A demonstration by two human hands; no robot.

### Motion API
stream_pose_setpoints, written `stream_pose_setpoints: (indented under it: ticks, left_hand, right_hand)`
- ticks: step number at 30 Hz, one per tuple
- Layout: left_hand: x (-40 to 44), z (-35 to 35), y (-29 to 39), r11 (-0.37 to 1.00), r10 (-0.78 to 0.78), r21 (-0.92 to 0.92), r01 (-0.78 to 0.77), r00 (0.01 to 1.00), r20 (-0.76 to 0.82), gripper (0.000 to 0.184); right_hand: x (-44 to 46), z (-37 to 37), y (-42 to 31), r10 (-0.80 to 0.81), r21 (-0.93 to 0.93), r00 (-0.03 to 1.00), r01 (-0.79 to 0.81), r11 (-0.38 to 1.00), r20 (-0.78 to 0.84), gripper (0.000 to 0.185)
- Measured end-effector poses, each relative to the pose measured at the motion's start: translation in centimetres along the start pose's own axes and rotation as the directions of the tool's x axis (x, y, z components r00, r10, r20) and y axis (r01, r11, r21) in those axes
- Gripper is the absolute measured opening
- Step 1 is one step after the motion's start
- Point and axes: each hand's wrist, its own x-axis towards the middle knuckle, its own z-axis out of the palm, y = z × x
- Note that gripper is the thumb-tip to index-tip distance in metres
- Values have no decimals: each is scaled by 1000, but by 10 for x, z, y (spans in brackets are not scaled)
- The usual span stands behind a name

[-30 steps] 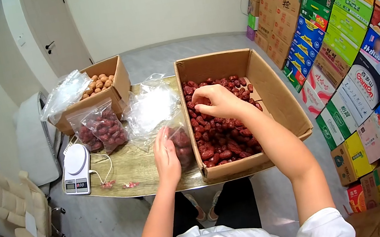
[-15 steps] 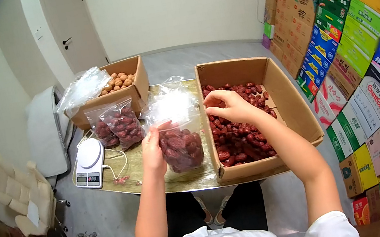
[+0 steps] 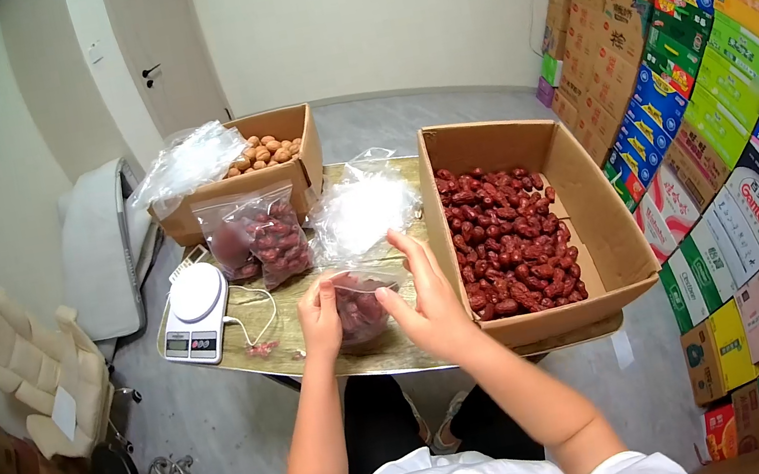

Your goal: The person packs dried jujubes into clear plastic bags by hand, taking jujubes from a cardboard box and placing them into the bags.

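A clear zip bag of red dates (image 3: 363,313) stands at the table's near edge. My left hand (image 3: 320,319) is closed on the upper left side of this bag. At its upper right is my right hand (image 3: 426,300), fingers spread and stretched out, with the thumb by the bag's mouth. Just right of that hand is a cardboard box (image 3: 592,230) holding many loose red dates (image 3: 507,240). Behind the bag lies a pile of clear plastic bags (image 3: 363,209). Two filled bags of dates (image 3: 277,240) stand to the left.
A white kitchen scale (image 3: 195,315) with a cable sits at the table's left. Behind it, a cardboard box of walnuts (image 3: 268,152) has plastic bags (image 3: 189,164) on its edge. Stacked cartons (image 3: 696,130) line the right wall; a cream chair (image 3: 48,372) stands left.
My right hand has come left from over the box of dates to the bag. The bag, in my left hand, sits slightly lower. The whole view has shifted a little.
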Motion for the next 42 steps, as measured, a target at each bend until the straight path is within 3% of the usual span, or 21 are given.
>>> stream_pose_setpoints:
  ticks: [3,4,6,7,8,10,15,23,25,27,33,39,42]
  left_hand:
    - [-7,-5,-5,999,11,-45,-12,999,-34,49]
    - [-9,-3,0,999,12,-44,-14,999,-33,49]
    - [-14,1,8,972,-102,-219,81,991,-88,51]
    - [-14,0,8,972,-102,-220,81,991,-87,51]
    - [-14,-2,8,972,-76,-227,57,994,-78,52]
    - [-14,-2,10,971,-50,-236,32,996,-69,53]
    - [-16,3,19,898,-138,-429,98,988,-64,56]
    - [-20,-2,23,889,-181,-436,142,982,-48,51]
    - [-22,-2,23,884,-195,-444,147,979,-66,50]
    - [-22,-2,23,920,-36,-393,-2,995,-89,45]
    - [-26,-7,5,956,24,-286,-58,993,-119,37]
    - [-24,3,22,891,-32,-447,-75,973,-227,31]
    - [-22,-4,26,864,-89,-502,-27,974,-206,29]
  right_hand:
    - [-21,41,33,238,283,930,-157,946,-279,65]
    - [-23,47,38,237,284,930,-155,946,-281,65]
    - [-27,55,48,381,534,880,-186,825,-284,62]
    - [-27,57,53,370,566,887,-161,809,-276,47]
    - [-28,58,58,369,565,887,-161,810,-277,47]
    - [-28,53,60,394,662,914,-233,712,-102,28]
    - [-24,62,57,382,697,893,-115,708,-240,15]
    - [-19,62,62,397,688,878,-114,717,-268,13]
    - [-20,63,66,462,754,855,-140,642,-234,13]
    - [-21,63,69,476,777,848,-132,615,-232,14]
    - [-23,67,76,501,830,823,-65,553,-269,13]
    - [-22,64,69,496,848,821,-27,529,-283,11]
    - [-23,63,65,509,876,829,-49,480,-233,9]
